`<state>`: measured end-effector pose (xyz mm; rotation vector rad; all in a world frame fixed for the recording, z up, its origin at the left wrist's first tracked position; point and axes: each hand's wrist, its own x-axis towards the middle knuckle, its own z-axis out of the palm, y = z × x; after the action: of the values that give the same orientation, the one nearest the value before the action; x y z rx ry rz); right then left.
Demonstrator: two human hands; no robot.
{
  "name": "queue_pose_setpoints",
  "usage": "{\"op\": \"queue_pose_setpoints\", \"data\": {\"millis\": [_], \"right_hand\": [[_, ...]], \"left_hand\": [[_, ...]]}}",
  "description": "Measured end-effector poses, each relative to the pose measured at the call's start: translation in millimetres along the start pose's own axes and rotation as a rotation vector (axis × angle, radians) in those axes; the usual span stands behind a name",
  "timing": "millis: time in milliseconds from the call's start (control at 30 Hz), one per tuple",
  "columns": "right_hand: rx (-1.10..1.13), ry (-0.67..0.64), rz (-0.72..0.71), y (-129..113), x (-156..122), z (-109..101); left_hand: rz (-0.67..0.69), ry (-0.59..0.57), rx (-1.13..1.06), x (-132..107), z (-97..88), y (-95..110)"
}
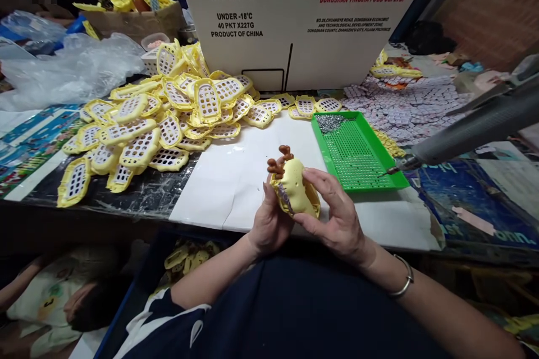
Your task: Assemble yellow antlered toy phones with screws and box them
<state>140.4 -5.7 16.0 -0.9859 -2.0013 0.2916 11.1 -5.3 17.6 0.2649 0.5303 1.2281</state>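
Carton of red-and-white printed cardboard (278, 11) is standing at the back of the table. Big white paper sheet (227, 179) is covering the worktop in front. Heap of yellow-rimmed oval plastic pieces w/ perforated white middles (170, 129) is filling the L side. Grey tube-bodied power screwdriver (471, 118) is slanting in from the R, bit pointing over the near R corner of a shallow green rectangular plastic tray (357, 151).

Left hand (272, 221) is cupping the L side of a bulging pale-yellow plastic shell (295, 182), thumb lying along its edge. Right hand (341, 224) is pinching the R side btwn thumb (lower) & fingertips (upper). Shell is being held up over the sheet's front edge, close to the body.

Handling, prob: light & fairly stiff, going by the thin ragged rim; smooth bulge may be a bit slippery. Best hold: broad flanks + rim, i.e. where both hands are gripping, w/ modest squeeze. Avoid the two brown branching antlers (275, 167): they're sticking out & looking like the fragile bit. Purplish patterned strip (285, 197) is showing along the L edge; can't tell material. Tiny silvery screws (330, 122) are lying in the tray's far end.
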Motion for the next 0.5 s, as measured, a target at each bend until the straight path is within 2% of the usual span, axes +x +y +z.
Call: {"op": "queue_pose_setpoints", "data": {"millis": [133,333,500], "right_hand": [[-0.023,-0.009,0.008,1.1,-0.3,0.4],[-0.088,-0.020,-0.065,1.4,1.0,2.8],[-0.115,-0.017,-0.114,0.9,1.5,2.5]], "left_hand": [[-0.012,0.013,0.011,0.6,-0.8,-1.3],[-0.027,-0.058,0.039,1.2,-5.7,-4.0],[0.063,-0.078,0.048,1.1,-5.8,-5.1]]}}
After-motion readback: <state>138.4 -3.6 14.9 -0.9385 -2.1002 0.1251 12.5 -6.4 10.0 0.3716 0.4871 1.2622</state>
